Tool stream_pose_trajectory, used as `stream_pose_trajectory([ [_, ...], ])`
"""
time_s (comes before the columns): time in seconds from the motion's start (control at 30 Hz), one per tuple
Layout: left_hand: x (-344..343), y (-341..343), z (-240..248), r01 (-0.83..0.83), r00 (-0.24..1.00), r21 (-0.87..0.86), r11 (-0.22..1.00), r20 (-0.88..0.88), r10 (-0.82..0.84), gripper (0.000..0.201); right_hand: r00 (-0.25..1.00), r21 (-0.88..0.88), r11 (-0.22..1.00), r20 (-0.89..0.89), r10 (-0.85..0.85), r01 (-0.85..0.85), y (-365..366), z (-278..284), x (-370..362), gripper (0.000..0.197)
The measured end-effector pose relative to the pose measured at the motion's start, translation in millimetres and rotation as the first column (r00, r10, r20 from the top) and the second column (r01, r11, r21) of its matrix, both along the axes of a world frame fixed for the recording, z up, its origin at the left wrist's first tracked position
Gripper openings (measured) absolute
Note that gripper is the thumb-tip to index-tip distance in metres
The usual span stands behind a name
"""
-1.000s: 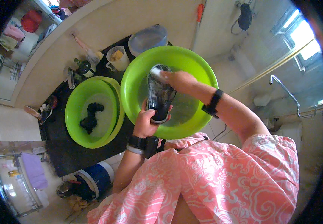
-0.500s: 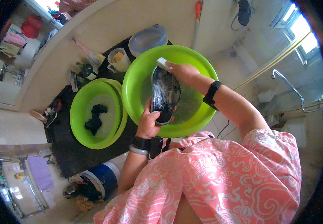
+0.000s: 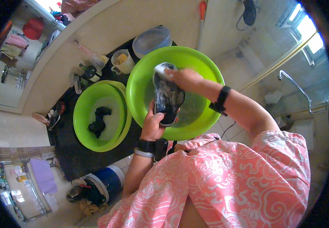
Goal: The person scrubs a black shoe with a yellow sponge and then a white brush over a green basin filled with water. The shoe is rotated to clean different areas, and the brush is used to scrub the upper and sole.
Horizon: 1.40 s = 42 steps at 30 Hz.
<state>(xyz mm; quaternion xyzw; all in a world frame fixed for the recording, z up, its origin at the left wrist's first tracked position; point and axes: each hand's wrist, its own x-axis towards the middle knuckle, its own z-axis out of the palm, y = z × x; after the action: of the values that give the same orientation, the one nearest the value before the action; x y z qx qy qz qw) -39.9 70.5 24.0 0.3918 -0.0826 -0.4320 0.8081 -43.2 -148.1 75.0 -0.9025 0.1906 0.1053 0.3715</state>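
Observation:
Over the large green basin (image 3: 212, 114) I hold a wet black shoe (image 3: 167, 95) lengthwise, streaked with white suds. My left hand (image 3: 153, 125) grips its near end, thumb on top and fingers beneath. My right hand (image 3: 185, 78), blurred by motion, is closed around a white block-like scrubbing brush (image 3: 160, 68) pressed against the far end of the shoe; the bristles are hidden. Cloudy water (image 3: 190, 112) lies in the basin below. To the left, a smaller green basin (image 3: 81, 131), nested in another, holds a dark, soaked item (image 3: 98, 123).
A white jug (image 3: 122, 67) with a yellow sponge-like thing and a clear plastic tub (image 3: 152, 41) stand behind the basins on a black counter (image 3: 67, 155). A dark bottle (image 3: 90, 73) is beside them. Lower left is a blue-and-white bucket (image 3: 109, 182); a curved tap (image 3: 295, 86) sticks out at right.
My right hand and the brush have shifted slightly left and down across the shoe's far end. My left hand keeps its grip. The whole view has moved a little.

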Motion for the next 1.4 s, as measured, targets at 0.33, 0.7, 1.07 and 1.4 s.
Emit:
stream_pose_trajectory([
  [0.33, -1, 4, 3, -0.012, 0.998, -0.087, 0.996, -0.068, 0.006, 0.069, 0.999, -0.064, 0.997, 0.011, -0.033, 0.034, 13, 5, -7, 0.045],
  [0.7, 1, 4, -6, -0.047, 0.995, -0.152, 0.987, -0.09, 0.034, 0.076, 0.999, -0.153, 0.988, -0.024, 0.033, -0.036, -15, -12, 4, 0.042],
  [1.07, -2, 1, -1, -0.033, 0.994, -0.173, 0.984, -0.112, 0.014, 0.08, 0.971, -0.221, 0.946, -0.031, 0.237, -0.238, -25, -16, -2, 0.048],
  [1.4, -4, -6, 0, 0.03, 0.999, -0.048, 0.998, -0.032, -0.031, 0.08, 0.976, -0.096, 0.974, 0.063, 0.211, -0.204, -20, -24, 5, 0.041],
])
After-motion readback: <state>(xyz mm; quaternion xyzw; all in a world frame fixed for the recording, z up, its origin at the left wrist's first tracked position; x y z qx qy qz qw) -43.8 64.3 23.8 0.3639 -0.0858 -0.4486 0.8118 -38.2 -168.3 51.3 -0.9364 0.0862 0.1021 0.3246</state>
